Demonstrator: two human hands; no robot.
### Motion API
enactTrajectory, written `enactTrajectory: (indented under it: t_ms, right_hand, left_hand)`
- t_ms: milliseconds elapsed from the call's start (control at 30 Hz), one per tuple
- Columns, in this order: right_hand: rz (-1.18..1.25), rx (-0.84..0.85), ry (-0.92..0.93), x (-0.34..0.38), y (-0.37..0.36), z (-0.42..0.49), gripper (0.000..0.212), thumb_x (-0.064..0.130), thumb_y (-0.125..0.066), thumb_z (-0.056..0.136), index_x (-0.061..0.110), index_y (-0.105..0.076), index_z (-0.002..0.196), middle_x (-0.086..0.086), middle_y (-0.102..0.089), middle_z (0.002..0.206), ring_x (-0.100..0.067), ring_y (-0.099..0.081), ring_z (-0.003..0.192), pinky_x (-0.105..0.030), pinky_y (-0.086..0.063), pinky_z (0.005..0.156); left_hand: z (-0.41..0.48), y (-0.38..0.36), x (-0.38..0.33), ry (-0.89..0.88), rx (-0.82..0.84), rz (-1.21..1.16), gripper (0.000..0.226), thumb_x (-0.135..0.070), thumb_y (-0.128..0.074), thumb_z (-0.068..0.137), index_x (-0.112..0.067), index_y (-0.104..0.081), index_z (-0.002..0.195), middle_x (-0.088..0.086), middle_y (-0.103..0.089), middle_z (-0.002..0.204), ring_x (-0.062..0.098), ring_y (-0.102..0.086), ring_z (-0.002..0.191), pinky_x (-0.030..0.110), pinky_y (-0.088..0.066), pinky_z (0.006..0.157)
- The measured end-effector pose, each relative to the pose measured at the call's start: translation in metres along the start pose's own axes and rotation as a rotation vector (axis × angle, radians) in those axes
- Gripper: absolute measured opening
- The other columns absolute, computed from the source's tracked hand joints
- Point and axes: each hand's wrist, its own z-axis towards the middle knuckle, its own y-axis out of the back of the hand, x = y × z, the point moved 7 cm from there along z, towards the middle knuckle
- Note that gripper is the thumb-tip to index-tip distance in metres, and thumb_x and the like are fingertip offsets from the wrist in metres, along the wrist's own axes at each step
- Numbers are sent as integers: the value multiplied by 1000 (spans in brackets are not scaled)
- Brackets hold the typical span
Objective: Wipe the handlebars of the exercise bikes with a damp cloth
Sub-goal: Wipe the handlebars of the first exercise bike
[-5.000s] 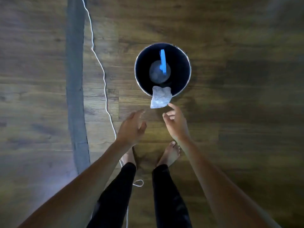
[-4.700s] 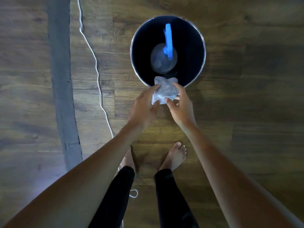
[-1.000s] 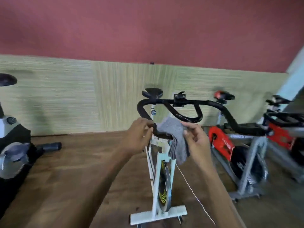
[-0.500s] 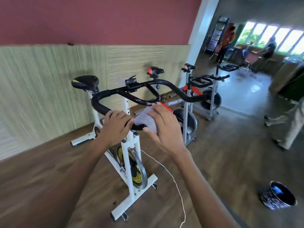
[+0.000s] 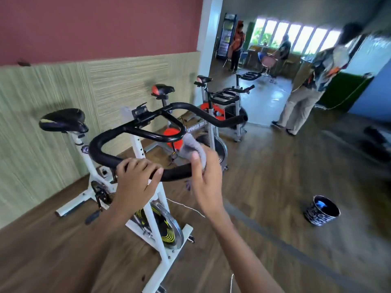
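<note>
Clutching cloth [image 5: 193,148], right hand [image 5: 206,180] apparently presses handlebar [image 5: 175,174] just beside left hand [image 5: 135,179].

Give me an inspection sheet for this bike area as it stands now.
Surface: wooden floor, dark strip running across it.
Job's things: black handlebar on the white bike; grey cloth held at its near end; two red bikes behind.
Clutter: patterned bucket standing on the floor, something blue inside.
Hands: left hand grips the handlebar; right hand holds the cloth against the bar.
Cables: white cord lying on the floor under the bike.
Surroundings: green panelled wall; person standing to the right; other people blurred by far windows.
</note>
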Motion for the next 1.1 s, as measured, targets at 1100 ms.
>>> enactTrajectory:
  t_ms: [1100]
  right_hand:
    - [-605,-147,-321,10,-10,5,36,31,-36,102,16,-53,74,-4,-62,80,-27,-58,80,-35,-43,70]
  left_hand:
    - [3,4,11,-325,38,-76,38,-40,-34,97,-18,-63,103,-1,-61,88,25,-56,85,41,-36,83]
